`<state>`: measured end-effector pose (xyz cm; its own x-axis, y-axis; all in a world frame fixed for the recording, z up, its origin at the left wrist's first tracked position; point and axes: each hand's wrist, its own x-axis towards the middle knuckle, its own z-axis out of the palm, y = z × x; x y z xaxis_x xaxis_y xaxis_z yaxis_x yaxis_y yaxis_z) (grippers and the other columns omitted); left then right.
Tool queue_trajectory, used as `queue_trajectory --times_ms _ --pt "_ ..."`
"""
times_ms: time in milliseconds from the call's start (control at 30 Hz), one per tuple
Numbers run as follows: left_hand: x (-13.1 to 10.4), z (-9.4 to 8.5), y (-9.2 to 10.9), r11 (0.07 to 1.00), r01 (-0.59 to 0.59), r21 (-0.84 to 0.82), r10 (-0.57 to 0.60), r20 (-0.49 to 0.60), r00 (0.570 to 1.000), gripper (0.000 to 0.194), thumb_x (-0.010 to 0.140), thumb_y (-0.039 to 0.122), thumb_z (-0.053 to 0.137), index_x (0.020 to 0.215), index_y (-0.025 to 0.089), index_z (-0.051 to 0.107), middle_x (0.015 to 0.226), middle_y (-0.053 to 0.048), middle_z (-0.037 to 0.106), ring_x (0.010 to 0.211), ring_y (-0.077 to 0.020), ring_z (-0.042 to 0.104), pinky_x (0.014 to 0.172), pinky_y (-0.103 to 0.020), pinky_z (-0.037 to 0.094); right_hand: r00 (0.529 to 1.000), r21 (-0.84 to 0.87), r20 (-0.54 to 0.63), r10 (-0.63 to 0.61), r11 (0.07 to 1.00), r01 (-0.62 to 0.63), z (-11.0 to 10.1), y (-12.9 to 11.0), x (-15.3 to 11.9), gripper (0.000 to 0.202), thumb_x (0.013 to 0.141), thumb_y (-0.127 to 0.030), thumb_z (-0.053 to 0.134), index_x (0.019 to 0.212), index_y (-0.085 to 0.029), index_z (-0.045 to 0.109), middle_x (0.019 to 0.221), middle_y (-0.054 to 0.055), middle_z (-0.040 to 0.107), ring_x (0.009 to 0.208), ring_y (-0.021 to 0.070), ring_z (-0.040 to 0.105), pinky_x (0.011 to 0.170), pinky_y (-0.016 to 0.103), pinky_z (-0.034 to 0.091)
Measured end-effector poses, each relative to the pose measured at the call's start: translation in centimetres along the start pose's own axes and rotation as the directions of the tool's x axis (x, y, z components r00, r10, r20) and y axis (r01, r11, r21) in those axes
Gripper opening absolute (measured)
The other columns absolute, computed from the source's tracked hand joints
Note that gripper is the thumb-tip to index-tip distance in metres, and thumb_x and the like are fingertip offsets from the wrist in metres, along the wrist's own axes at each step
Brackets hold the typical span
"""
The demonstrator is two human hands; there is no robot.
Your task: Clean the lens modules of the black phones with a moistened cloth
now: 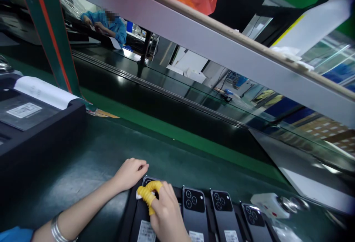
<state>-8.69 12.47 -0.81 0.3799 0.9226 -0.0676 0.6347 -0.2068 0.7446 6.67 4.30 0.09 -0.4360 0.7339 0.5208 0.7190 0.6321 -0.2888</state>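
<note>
A dark foam tray (125, 218) holds several dark grey phones, camera side up, with white labels. Over the leftmost phone (151, 178) is my right hand (168, 210), with yellow ribbed finger cots on its thumb and finger. They are pinched on a small white piece of wipe (138, 196), mostly hidden. My left hand (132, 173) is curled closed at the tray's far left corner; nothing shows in it, and its palm side is hidden. To the right lie a second phone (194, 216), a third phone (225, 214) and a fourth phone (255, 219).
Another dark tray (55, 131) with a labelled flat item and white paper (46, 91) stands left. A white dispenser-like item (267, 203) with metal knobs is at right. Beyond the green worktop runs a dark conveyor (166, 94); a shelf beam (210, 31) crosses above. A co-worker sits across.
</note>
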Motion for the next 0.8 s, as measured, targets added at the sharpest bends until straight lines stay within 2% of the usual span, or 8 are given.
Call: queue_trajectory --times_ms 133,200,267,400,500,600,700,800 --pt "0.0 -0.1 -0.1 0.999 0.014 0.042 -0.014 0.000 1.000 0.035 0.085 0.034 0.032 0.053 0.019 0.034 0.049 0.001 0.040 0.051 -0.0154 0.042 0.056 -0.027 0.020 0.980 0.132 0.158 -0.118 0.986 0.097 -2.1 1.1 0.7 0.051 0.076 0.010 0.041 0.102 -0.028 0.064 0.086 0.002 0.057 0.082 0.0181 0.046 0.069 0.031 0.035" --pt "0.1 -0.2 -0.1 0.998 0.020 0.058 -0.020 0.002 1.000 0.035 0.085 0.034 0.032 0.053 0.019 0.033 0.049 0.000 0.040 0.051 -0.0158 0.043 0.056 -0.027 0.020 0.979 0.145 0.183 -0.087 0.987 0.061 -3.3 2.5 0.3 0.052 0.076 0.011 0.041 0.099 -0.029 0.065 0.087 0.001 0.057 0.085 0.0182 0.046 0.071 0.032 0.035" --pt "0.1 -0.3 0.0 0.997 0.022 0.070 -0.022 0.005 1.000 0.035 0.084 0.034 0.032 0.053 0.019 0.033 0.049 0.000 0.040 0.052 -0.0161 0.043 0.056 -0.027 0.019 0.991 0.116 0.131 -0.014 0.993 -0.001 -3.6 3.5 -0.3 0.050 0.075 0.010 0.040 0.100 -0.026 0.064 0.088 0.003 0.056 0.084 0.0192 0.045 0.069 0.032 0.035" --pt "0.2 -0.3 0.2 0.996 0.026 0.089 -0.027 0.010 1.000 0.035 0.084 0.035 0.031 0.054 0.019 0.036 0.051 0.000 0.043 0.054 -0.0168 0.046 0.057 -0.027 0.020 0.994 0.117 -0.023 0.107 0.988 -0.104 -1.8 2.8 -0.7 0.047 0.079 0.004 0.041 0.111 -0.024 0.059 0.091 0.006 0.055 0.083 0.0207 0.044 0.067 0.032 0.038" --pt "0.2 -0.3 0.2 0.994 0.030 0.105 -0.032 0.017 0.999 0.036 0.085 0.035 0.030 0.054 0.019 0.039 0.052 -0.001 0.045 0.055 -0.0166 0.047 0.057 -0.027 0.020 0.999 0.090 0.039 0.018 0.996 -0.021 -0.9 1.4 0.0 0.052 0.072 0.007 0.037 0.107 -0.022 0.062 0.089 0.008 0.054 0.083 0.0216 0.044 0.068 0.034 0.038" --pt "0.1 -0.3 0.2 0.993 0.028 0.119 -0.030 0.019 0.999 0.036 0.086 0.034 0.031 0.055 0.019 0.041 0.054 -0.001 0.049 0.056 -0.0164 0.048 0.057 -0.027 0.021 0.996 0.042 0.076 -0.046 0.998 0.043 -1.2 1.2 0.3 0.048 0.068 0.008 0.036 0.095 -0.019 0.066 0.086 0.008 0.054 0.083 0.0220 0.043 0.069 0.035 0.036" --pt "0.1 -0.3 0.2 0.991 0.032 0.127 -0.035 0.019 0.999 0.036 0.087 0.034 0.032 0.056 0.019 0.043 0.055 -0.001 0.051 0.056 -0.0165 0.049 0.057 -0.026 0.021 1.000 -0.017 0.022 0.021 1.000 -0.020 -1.1 1.4 -0.1 0.047 0.064 0.007 0.036 0.089 -0.018 0.065 0.082 0.008 0.052 0.079 0.0213 0.041 0.066 0.033 0.035" --pt "0.1 -0.3 0.2 0.991 0.033 0.131 -0.035 0.018 0.999 0.036 0.087 0.033 0.032 0.056 0.019 0.044 0.056 -0.001 0.052 0.057 -0.0166 0.050 0.057 -0.026 0.022 0.998 -0.039 -0.004 0.061 0.997 -0.061 -0.4 1.0 -0.4 0.048 0.063 0.006 0.036 0.096 -0.017 0.063 0.083 0.008 0.050 0.079 0.0211 0.040 0.065 0.032 0.036"
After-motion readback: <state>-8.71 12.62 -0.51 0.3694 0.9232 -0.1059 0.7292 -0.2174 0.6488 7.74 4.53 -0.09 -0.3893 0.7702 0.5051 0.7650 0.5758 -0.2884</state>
